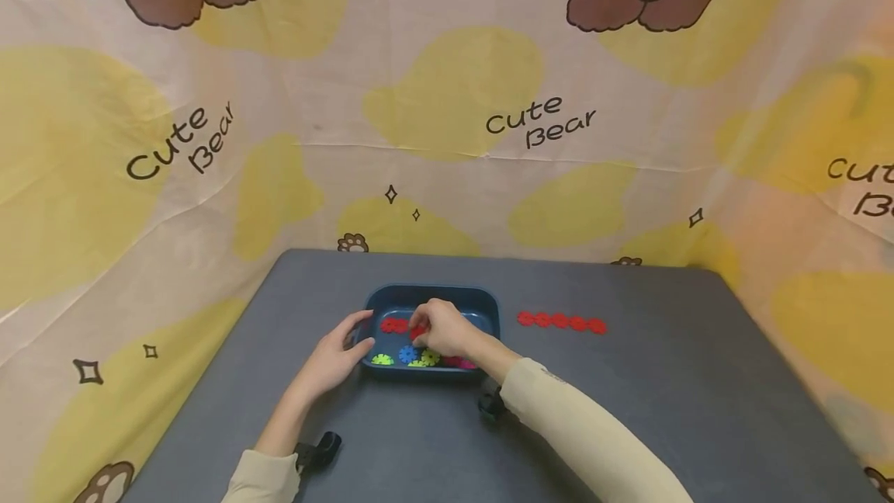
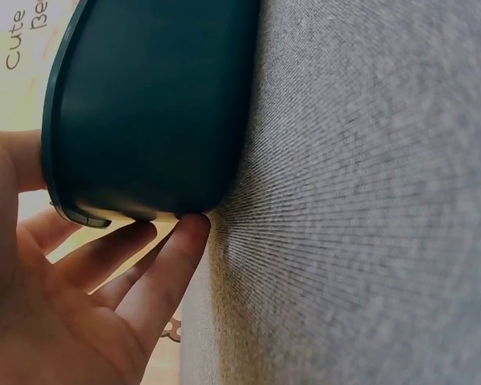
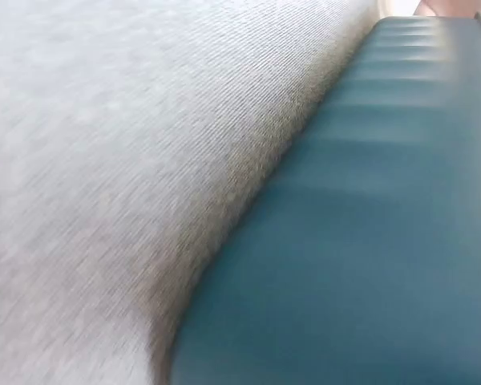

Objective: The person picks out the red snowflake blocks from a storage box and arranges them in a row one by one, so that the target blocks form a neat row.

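A dark blue plastic bin [image 1: 429,373] stands on the table with toothed plastic discs in it. My left hand [image 1: 335,359] holds the bin's left end; in the left wrist view its fingertips [image 2: 194,226] press against the outer wall, with the thumb at the rim. Reaching over the near side, my right hand [image 1: 443,328] is inside the bin, fingertips pinching a red toothed disc [image 1: 417,333]. Just left of it lie more red discs [image 1: 393,325]. A blue disc [image 1: 408,354] and yellow-green discs [image 1: 381,359] sit along the near wall, pink ones [image 1: 459,362] partly under the right wrist.
To the right of the bin, a row of several red discs [image 1: 561,321] lies on the grey table [image 1: 628,410]. Behind the table hangs a printed cloth [image 1: 447,99]. Dark straps with small devices [image 1: 321,450] sit on both wrists.
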`<state>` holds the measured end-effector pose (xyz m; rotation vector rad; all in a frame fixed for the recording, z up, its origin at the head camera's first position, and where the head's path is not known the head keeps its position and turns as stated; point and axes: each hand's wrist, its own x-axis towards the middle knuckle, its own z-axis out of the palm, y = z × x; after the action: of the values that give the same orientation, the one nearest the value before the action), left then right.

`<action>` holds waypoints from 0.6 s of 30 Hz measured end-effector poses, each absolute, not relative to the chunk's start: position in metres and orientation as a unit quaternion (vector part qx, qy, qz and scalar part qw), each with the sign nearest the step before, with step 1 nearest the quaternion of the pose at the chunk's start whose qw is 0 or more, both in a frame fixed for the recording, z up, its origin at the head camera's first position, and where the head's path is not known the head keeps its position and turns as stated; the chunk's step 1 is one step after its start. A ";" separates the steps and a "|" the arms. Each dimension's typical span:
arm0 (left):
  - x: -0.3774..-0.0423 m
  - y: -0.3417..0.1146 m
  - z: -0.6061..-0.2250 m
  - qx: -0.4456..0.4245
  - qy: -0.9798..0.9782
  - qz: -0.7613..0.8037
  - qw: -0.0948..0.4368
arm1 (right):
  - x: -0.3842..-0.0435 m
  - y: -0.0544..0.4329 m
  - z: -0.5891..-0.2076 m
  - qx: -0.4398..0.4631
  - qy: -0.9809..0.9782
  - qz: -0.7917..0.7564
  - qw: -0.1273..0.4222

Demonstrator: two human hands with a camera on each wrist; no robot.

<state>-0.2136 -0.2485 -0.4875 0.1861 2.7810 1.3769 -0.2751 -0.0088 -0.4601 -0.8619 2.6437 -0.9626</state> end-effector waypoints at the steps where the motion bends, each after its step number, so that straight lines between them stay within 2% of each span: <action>1: -0.213 -0.249 -0.488 0.059 0.895 0.442 0.015 | -0.273 -0.006 -0.459 -0.293 0.892 -0.330 0.095; 18: -0.212 -0.250 -0.485 0.061 0.896 0.440 0.020 | -0.229 0.057 -0.421 -0.334 0.853 -0.399 0.038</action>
<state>-0.2124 -0.2502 -0.4855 0.1878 2.7790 1.3656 -0.2290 0.0572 -0.4213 -1.0260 2.6171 -1.2229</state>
